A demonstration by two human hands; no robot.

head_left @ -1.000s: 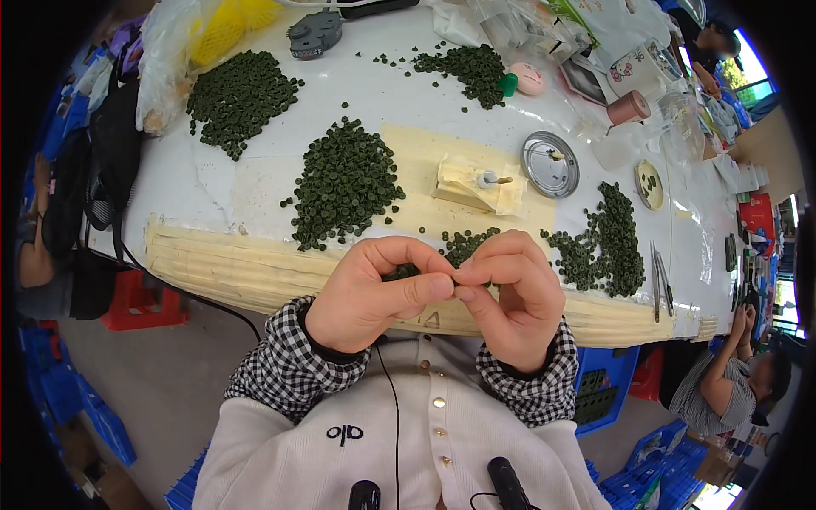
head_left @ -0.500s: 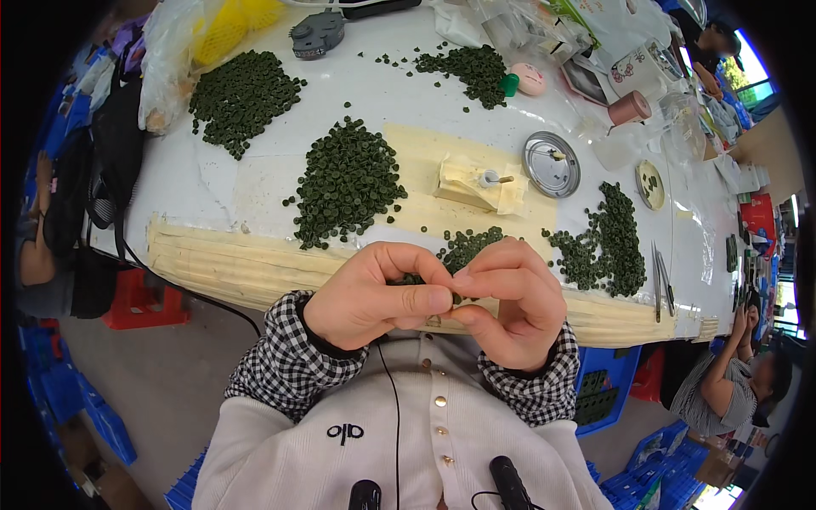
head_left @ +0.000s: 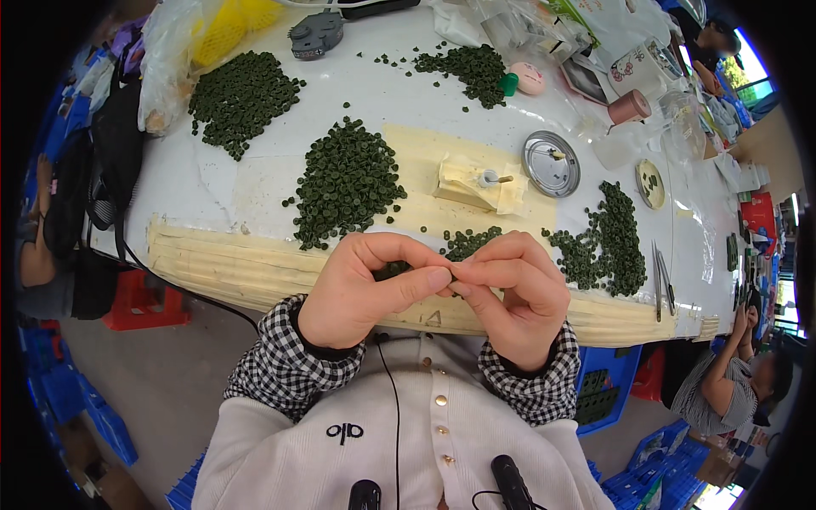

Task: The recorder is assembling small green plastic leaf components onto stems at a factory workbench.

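Up you come: half a second ago your bare left hand (head_left: 350, 289) and bare right hand (head_left: 525, 297) sat lower, and now their meeting fingertips (head_left: 436, 278) have lifted a touch, away from your chest. Your right thumb (head_left: 481, 303) and forefinger, spread apart a moment back, have drawn closer together. That tiny dark piece peeking out between your fingers has slipped from clear view! Your left wrist edges slightly left, and more of the desk's pale yellow front strip (head_left: 449, 318) shows below your hands.
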